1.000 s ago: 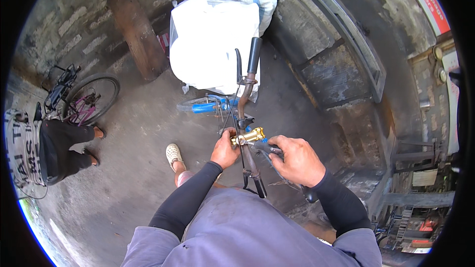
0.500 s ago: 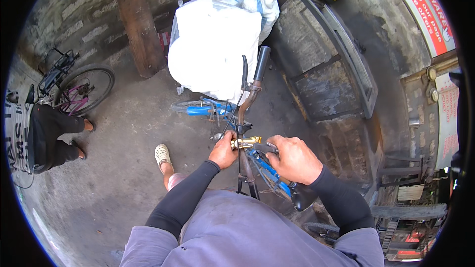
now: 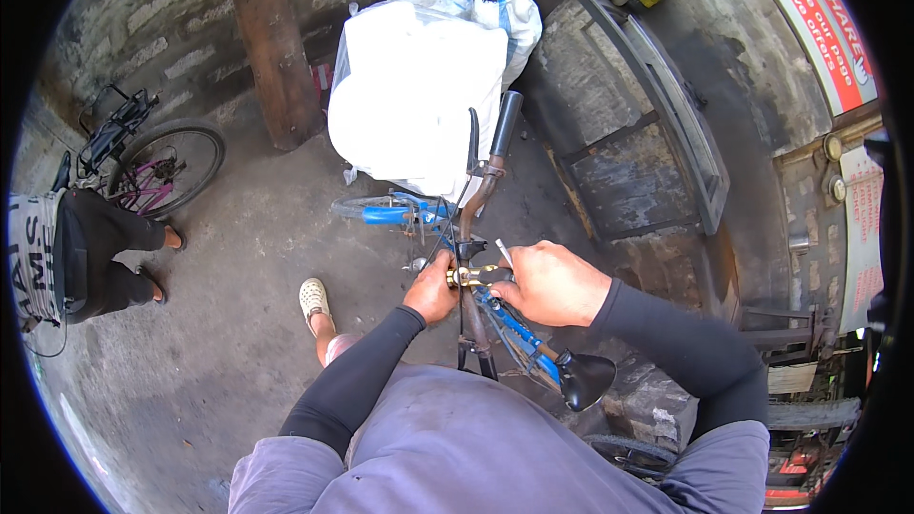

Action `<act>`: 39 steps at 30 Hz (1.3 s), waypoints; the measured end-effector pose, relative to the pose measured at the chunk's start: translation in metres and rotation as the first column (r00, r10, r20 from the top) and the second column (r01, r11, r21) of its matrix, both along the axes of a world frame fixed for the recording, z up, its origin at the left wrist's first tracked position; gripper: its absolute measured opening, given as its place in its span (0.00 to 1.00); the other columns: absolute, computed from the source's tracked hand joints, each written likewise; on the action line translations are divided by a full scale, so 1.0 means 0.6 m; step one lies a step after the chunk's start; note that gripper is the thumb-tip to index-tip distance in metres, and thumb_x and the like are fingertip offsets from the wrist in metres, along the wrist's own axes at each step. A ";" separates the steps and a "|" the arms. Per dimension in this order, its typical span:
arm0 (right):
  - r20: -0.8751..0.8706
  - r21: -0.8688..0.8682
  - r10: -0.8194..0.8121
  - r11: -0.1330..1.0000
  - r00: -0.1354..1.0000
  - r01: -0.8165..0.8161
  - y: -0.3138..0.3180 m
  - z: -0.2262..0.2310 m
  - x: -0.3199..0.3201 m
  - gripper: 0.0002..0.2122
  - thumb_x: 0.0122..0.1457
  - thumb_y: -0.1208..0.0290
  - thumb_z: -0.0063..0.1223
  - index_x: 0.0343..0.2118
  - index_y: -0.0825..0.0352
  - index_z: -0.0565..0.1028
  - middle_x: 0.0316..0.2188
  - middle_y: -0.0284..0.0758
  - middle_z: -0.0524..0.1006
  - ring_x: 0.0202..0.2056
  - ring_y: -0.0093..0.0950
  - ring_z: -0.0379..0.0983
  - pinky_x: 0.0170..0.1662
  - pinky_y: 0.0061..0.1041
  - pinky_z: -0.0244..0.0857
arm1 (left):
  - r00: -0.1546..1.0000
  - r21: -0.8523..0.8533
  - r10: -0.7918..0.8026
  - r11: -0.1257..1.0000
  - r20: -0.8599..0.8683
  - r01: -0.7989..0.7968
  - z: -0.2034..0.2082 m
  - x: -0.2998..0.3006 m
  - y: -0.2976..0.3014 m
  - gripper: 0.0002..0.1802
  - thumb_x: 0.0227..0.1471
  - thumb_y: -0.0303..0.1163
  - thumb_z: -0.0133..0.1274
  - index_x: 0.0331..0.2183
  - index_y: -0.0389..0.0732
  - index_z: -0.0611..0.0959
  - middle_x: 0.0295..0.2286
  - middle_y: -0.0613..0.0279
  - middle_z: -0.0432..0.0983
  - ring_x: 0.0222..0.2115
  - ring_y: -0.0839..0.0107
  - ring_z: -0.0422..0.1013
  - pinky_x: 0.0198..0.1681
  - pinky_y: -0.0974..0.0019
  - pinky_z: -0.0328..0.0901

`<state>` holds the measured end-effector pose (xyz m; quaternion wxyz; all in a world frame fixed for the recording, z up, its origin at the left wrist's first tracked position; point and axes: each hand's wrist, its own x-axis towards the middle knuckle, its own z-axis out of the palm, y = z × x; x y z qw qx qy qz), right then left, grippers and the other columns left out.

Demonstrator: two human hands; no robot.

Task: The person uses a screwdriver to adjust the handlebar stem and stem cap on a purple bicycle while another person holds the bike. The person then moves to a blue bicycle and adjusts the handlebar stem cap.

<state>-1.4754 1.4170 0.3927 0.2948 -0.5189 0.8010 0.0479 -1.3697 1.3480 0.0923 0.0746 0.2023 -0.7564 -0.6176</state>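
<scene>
A blue bicycle (image 3: 519,324) stands before me, its rusty handlebar (image 3: 484,192) running away from me to a black grip (image 3: 506,124). My left hand (image 3: 433,287) is closed at the near end of a gold-coloured metal part (image 3: 466,277) lying across the handlebar. My right hand (image 3: 557,286) is closed round a dark tool (image 3: 494,274) that meets the gold part's right end. A thin silver rod (image 3: 504,252) sticks up by the right fingers; most of the tool is hidden in the fist. The black saddle (image 3: 585,382) is below my right forearm.
White bulky sacks (image 3: 419,95) sit beyond the bicycle. A dark framed panel (image 3: 619,114) leans at the right. On the left a person in dark trousers (image 3: 95,247) stands by another bicycle (image 3: 162,171). A wooden board (image 3: 274,57) rests against the block wall.
My right hand has turned about the gold part, its elbow swinging outward to the right, and the silver rod now shows. My left hand stays at the gold part.
</scene>
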 end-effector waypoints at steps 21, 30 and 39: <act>-0.380 -0.001 0.752 0.582 0.539 -0.813 -0.048 0.033 -0.038 0.12 0.56 0.70 0.62 0.45 0.61 0.83 0.54 0.38 0.78 0.65 0.41 0.68 0.73 0.51 0.54 | 0.992 0.117 -0.079 0.989 -0.099 0.090 -0.005 -0.013 -0.022 0.24 0.50 0.34 0.70 0.46 0.38 0.79 0.41 0.44 0.84 0.45 0.46 0.81 0.49 0.51 0.74; 0.768 -0.618 0.001 0.266 0.641 0.740 0.048 -0.171 0.035 0.26 0.70 0.60 0.60 0.65 0.67 0.69 0.72 0.50 0.60 0.62 0.41 0.74 0.63 0.39 0.70 | 0.995 0.052 -0.100 0.994 -0.006 0.100 0.026 0.001 -0.022 0.18 0.53 0.31 0.65 0.42 0.37 0.75 0.38 0.38 0.83 0.44 0.38 0.79 0.47 0.46 0.71; 0.898 -0.361 0.386 0.369 0.212 0.857 0.061 -0.246 0.019 0.27 0.66 0.44 0.62 0.49 0.67 0.72 0.36 0.37 0.75 0.38 0.26 0.71 0.48 0.29 0.68 | 0.996 -0.014 -0.089 0.996 0.007 0.089 0.012 0.005 -0.018 0.21 0.52 0.33 0.67 0.40 0.37 0.74 0.36 0.39 0.82 0.43 0.36 0.78 0.45 0.44 0.71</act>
